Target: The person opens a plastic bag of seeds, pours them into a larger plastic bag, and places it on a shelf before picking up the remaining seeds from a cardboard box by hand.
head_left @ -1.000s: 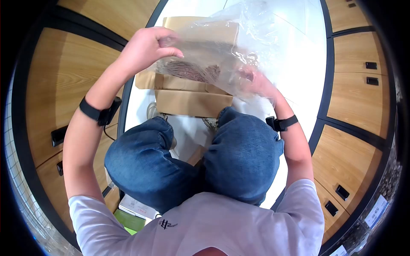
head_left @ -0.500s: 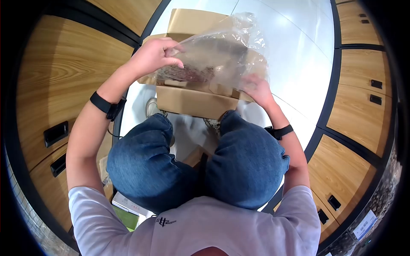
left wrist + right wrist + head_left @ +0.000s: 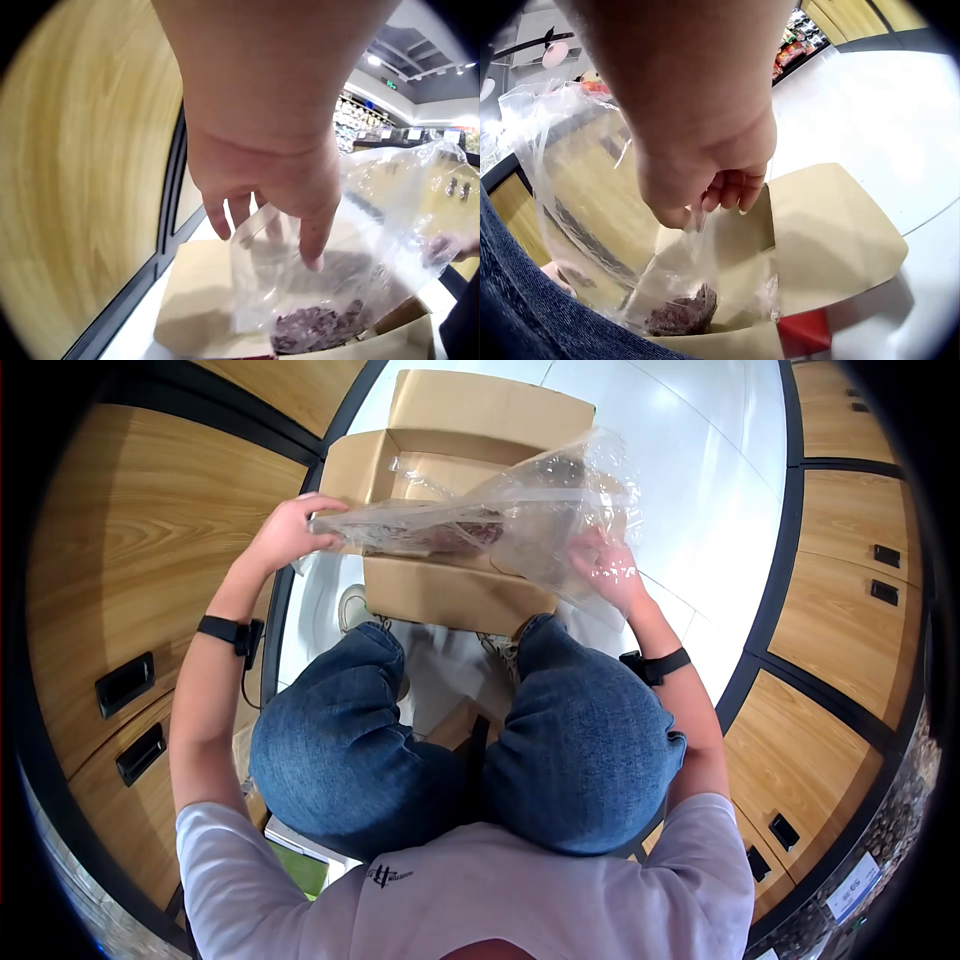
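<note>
A clear plastic bag point(image 3: 540, 510) stretches between both hands over an open cardboard box point(image 3: 460, 597). Dark reddish-brown dried pieces point(image 3: 319, 327) lie low in the bag, inside the box; the right wrist view shows the same pieces point(image 3: 684, 311). At the box's left side the left hand point(image 3: 290, 532) holds the bag's edge between thumb and fingers. Seen from its wrist, the left hand point(image 3: 266, 176) has its thumb apart from the fingers, with film between. The right hand point(image 3: 610, 568) pinches the film on the right, fingers curled in the right wrist view point(image 3: 709, 176).
Wooden cabinets with black handles point(image 3: 125, 685) stand close on the left, others point(image 3: 850, 590) on the right. The box's flaps point(image 3: 490, 405) are folded outward on a white tiled floor point(image 3: 690, 480). The person's knees point(image 3: 585, 730) are just in front of the box.
The left hand has moved left and down, drawing the bag's edge out across the box. The bag's raised part has come lower, uncovering the far inside of the box. The right hand has shifted little lately.
</note>
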### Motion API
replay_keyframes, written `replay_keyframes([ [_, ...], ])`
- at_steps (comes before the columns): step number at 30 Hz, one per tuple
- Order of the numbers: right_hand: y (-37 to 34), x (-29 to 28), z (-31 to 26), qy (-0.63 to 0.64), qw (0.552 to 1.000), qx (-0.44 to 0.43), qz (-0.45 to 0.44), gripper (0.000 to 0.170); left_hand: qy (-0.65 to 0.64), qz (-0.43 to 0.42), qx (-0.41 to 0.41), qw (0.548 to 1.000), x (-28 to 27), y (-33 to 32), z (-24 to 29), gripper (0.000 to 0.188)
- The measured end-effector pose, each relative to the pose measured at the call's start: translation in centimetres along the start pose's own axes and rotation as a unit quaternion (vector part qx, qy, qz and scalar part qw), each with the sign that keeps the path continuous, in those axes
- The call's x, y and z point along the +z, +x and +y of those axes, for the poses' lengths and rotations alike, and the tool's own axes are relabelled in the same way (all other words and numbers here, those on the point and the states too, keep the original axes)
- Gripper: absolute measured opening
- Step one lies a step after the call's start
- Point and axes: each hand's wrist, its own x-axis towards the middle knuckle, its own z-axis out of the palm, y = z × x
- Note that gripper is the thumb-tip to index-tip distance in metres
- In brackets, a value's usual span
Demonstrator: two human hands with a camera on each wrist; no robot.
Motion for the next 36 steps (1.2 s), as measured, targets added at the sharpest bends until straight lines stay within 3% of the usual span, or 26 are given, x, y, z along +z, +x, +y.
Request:
replay_keyframes([
  [1, 0.0, -0.1, 0.2, 0.01, 1.0, -0.005, 0.001, 0.022, 0.0, -0.002, 0.002, 1.0, 0.6, -0.5, -1.6, 0.041],
  [3, -0.2, -0.2, 0.1, 0.019, 1.0, -0.006, 0.004, 0.021, -0.241, 0.002, -0.126, 0.962, 1.9, -1.3, -4.5, 0.041],
  [4, 0.0, -0.4, -0.5, 0.003, 1.0, 0.01, 0.013, 0.021, -0.238, 0.025, -0.165, 0.957, 1.9, -1.9, -4.1, 0.04],
  [5, 0.0, -0.5, -0.8, -0.013, 0.999, 0.028, 0.023, 0.021, -0.237, 0.022, -0.163, 0.958, 2.4, -2.3, -4.6, 0.04],
  [8, 0.2, -0.8, -0.8, 0.059, 0.994, 0.089, -0.011, 0.029, -0.457, 0.111, -0.139, 0.872, 5.8, -3.1, -7.6, 0.039],
  [9, 0.2, -1.0, -1.1, 0.06, 0.994, 0.091, -0.009, 0.029, -0.456, 0.109, -0.138, 0.873, 6.4, -3.2, -8.5, 0.039],
  [11, 0.3, -1.8, -2.1, 0.015, 0.999, 0.004, -0.032, 0.027, -0.544, 0.112, -0.183, 0.811, 6.8, -3.1, -9.1, 0.033],
  [12, 0.0, -1.6, -1.7, 0.013, 0.999, 0.009, -0.032, 0.027, -0.548, 0.13, -0.167, 0.809, 7.0, -2.9, -9.4, 0.027],
  [15, 0.0, -0.8, 0.0, 0.033, 0.995, 0.09, 0.011, 0.023, -0.43, 0.16, -0.136, 0.878, 4.7, -2.2, -7.9, 0.021],
  [17, 0.0, -0.9, 0.3, -0.079, 0.995, 0.03, 0.048, 0.018, -0.346, 0.169, -0.08, 0.92, 2.6, -1.6, -4.7, 0.019],
  [19, 0.1, -1.0, 1.0, -0.089, 0.995, 0.014, 0.05, 0.018, -0.253, 0.196, -0.013, 0.947, 0.8, -1.3, -1.6, 0.019],
  [21, -0.3, -0.9, 1.0, -0.098, 0.994, -0.004, 0.052, 0.017, -0.26, 0.197, 0.013, 0.945, -0.3, -1.1, 0.3, 0.019],
  [26, -0.8, -0.7, 0.8, -0.006, 0.995, 0.072, 0.062, 0.016, -0.341, 0.187, 0.111, 0.915, -2.6, -0.9, 4.4, 0.017],
  [29, -1.2, -0.4, 1.3, 0.01, 0.996, 0.039, 0.079, 0.019, -0.276, 0.243, 0.075, 0.927, -4.8, -1.7, 3.4, 0.018],
  [31, -1.1, 0.1, 0.9, -0.019, 0.995, 0.029, 0.089, 0.022, -0.318, 0.266, 0.133, 0.9, -6.1, -2.0, 4.2, 0.023],
  [36, 0.3, 1.1, 0.4, -0.003, 0.996, -0.014, 0.084, 0.027, -0.322, 0.246, 0.141, 0.903, -8.4, -3.2, 1.9, 0.021],
])
